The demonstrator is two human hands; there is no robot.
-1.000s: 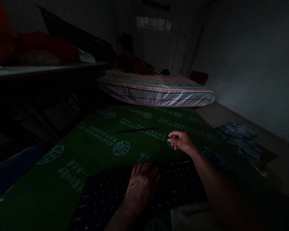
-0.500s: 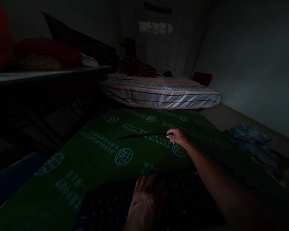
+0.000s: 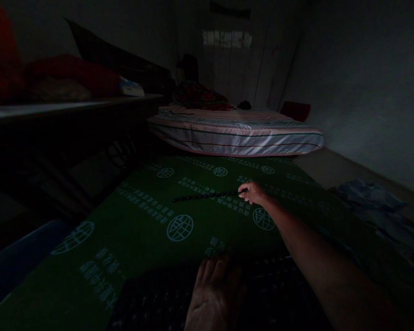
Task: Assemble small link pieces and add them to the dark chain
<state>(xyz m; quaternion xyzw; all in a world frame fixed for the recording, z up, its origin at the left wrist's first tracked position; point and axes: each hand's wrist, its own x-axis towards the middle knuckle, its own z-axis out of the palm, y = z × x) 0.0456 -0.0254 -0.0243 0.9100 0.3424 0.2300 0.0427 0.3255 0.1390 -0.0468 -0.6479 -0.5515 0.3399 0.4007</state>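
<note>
A black keyboard (image 3: 152,299) lies along the near edge of the green board (image 3: 134,239), much of it lost in shadow. On it rests my left hand (image 3: 210,294), palm down, fingers stretched forward. Farther off, my right hand (image 3: 253,193), with a ring on one finger, pinches a small black piece (image 3: 242,191) that looks like a keycap. That piece is at the right end of a line of small black pieces (image 3: 203,196), apparently keycaps, on the board. Whether it touches the line is too dark to tell.
Beyond the board stands a bed (image 3: 234,138) with a striped cover. A table (image 3: 89,103) on the left carries red cloth (image 3: 69,71) and a small box (image 3: 131,86). Bluish cloth (image 3: 372,197) lies low on the right. White globe logos and lettering mark the board.
The gap between the pinched piece and the line of black pieces has closed or nearly closed. My left hand stays on the keyboard; the whole view has shifted slightly.
</note>
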